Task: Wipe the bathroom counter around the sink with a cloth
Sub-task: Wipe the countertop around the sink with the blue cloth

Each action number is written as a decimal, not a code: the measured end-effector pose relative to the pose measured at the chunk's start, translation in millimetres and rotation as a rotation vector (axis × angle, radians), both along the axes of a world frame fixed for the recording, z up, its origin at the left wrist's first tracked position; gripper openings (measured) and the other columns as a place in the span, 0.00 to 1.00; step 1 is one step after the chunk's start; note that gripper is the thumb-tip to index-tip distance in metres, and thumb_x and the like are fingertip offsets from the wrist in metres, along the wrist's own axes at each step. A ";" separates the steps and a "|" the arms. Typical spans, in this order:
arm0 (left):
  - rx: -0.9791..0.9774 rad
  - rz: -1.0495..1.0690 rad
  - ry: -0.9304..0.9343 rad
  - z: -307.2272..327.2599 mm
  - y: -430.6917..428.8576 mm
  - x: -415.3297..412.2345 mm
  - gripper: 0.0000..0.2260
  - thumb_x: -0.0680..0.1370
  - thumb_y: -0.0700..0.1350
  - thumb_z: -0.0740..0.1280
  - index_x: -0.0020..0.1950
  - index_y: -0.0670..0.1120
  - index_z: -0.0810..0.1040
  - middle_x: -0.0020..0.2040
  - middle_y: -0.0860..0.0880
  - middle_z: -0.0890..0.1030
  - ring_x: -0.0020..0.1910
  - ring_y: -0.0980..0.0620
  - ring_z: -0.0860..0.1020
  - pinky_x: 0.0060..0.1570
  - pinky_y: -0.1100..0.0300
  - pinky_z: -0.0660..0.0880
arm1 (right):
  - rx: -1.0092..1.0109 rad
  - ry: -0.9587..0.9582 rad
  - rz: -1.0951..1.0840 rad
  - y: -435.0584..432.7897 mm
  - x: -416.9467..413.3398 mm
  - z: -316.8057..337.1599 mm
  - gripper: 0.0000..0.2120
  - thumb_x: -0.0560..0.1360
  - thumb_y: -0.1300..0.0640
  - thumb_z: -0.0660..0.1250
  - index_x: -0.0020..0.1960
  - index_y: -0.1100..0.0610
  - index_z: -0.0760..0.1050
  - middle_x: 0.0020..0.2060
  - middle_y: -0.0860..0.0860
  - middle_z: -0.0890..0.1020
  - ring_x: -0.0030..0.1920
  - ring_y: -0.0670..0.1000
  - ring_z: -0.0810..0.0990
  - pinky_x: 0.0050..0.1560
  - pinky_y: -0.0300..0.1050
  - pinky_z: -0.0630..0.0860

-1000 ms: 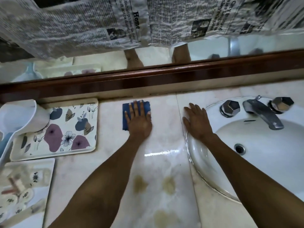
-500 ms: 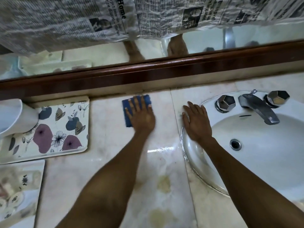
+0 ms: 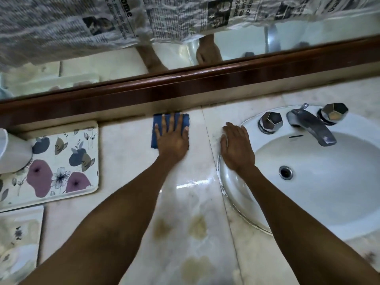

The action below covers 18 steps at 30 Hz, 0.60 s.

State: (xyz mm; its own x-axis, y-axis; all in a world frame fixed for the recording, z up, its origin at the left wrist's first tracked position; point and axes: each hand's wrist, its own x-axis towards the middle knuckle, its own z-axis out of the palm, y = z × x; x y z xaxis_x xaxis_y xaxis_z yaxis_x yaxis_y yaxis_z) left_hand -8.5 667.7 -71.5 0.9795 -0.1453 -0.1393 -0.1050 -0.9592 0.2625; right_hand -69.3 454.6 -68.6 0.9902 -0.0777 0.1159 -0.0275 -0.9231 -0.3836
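Note:
A folded blue cloth lies flat on the pale marble counter, close to the back ledge. My left hand presses down on the cloth with its fingers spread and covers most of it. My right hand rests palm down on the left rim of the white oval sink, holding nothing. Yellowish stains mark the counter nearer to me, between my forearms.
A floral tray lies at the left with a white container on it; another patterned tray sits below. A metal faucet and two faceted knobs stand behind the basin. A dark wooden ledge and mirror run along the back.
My left hand has slid the cloth slightly away from me, toward the back ledge. My right hand has stayed on the sink rim. The camera has tilted a little.

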 end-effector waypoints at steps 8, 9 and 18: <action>-0.027 -0.517 -0.059 -1.5 15.0 -108.4 0.24 0.86 0.57 0.49 0.82 0.56 0.51 0.83 0.54 0.51 0.82 0.50 0.46 0.79 0.46 0.43 | 0.088 -0.007 -0.021 2.0 -5.1 8.0 0.15 0.82 0.58 0.55 0.65 0.62 0.71 0.60 0.58 0.78 0.62 0.59 0.74 0.76 0.53 0.58; -0.005 -0.549 -0.073 -0.3 39.4 -114.4 0.24 0.85 0.57 0.49 0.82 0.57 0.51 0.83 0.54 0.51 0.82 0.50 0.46 0.79 0.47 0.44 | 0.077 0.008 -0.023 3.0 -6.4 8.7 0.16 0.82 0.57 0.55 0.65 0.62 0.71 0.60 0.57 0.78 0.63 0.59 0.74 0.75 0.53 0.59; -0.118 -0.116 0.068 4.1 59.9 -70.9 0.22 0.87 0.48 0.49 0.82 0.54 0.53 0.83 0.53 0.52 0.82 0.47 0.45 0.78 0.45 0.40 | 0.015 0.082 -0.045 28.7 -56.2 7.8 0.17 0.82 0.52 0.56 0.63 0.60 0.74 0.74 0.56 0.69 0.78 0.57 0.58 0.77 0.58 0.55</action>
State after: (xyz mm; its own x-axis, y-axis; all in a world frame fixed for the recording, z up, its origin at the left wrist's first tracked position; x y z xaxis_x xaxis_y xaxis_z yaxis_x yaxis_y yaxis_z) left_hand -79.4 727.6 -67.4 0.9442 -0.2758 -0.1803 -0.1909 -0.9039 0.3828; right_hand -125.5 483.2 -60.8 0.9919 -0.1229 0.0330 -0.1003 -0.9144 -0.3922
